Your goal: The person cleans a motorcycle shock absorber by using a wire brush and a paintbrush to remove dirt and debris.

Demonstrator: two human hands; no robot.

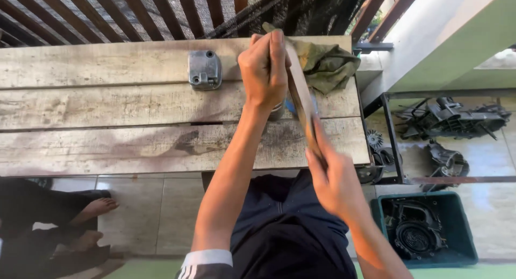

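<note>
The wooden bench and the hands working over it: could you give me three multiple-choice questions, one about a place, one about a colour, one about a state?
1. Where does the grey metal cover lie?
A. In the bin
B. On the wooden bench, apart from the hands
C. On the floor tiles

2. What colour is the bin on the floor by the bench?
A. Green
B. Red
C. White

3. How is the long flat strip held?
A. Lying loose on the bench
B. By one hand only
C. By both hands, one at each end

Answers: 1 B, it sits on the upper plank with bare wood around it. 2 A, its rim is dark green. 3 C, the left hand grips the far end and the right hand the near end.
</note>
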